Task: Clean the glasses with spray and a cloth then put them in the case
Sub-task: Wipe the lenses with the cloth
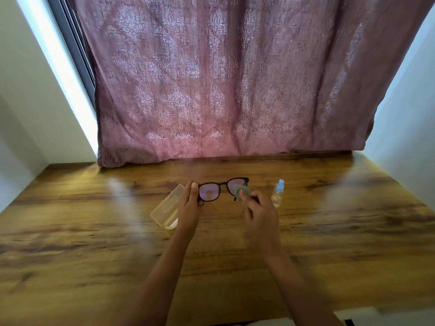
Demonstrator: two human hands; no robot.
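Black-framed glasses (217, 189) are held above the wooden table (329, 231), lenses facing me. My left hand (189, 208) grips their left end at the hinge. My right hand (260, 214) pinches a small grey-green cloth (241, 192) against the right lens, covering much of it. A translucent glasses case (166, 207) lies on the table just left of my left hand, partly hidden by it. A small clear spray bottle (277, 194) with a light blue cap stands upright to the right of my right hand.
A pink patterned curtain (223, 78) hangs behind the table's far edge. White walls close in on both sides. Bare wood extends widely to the left, right and front of the objects.
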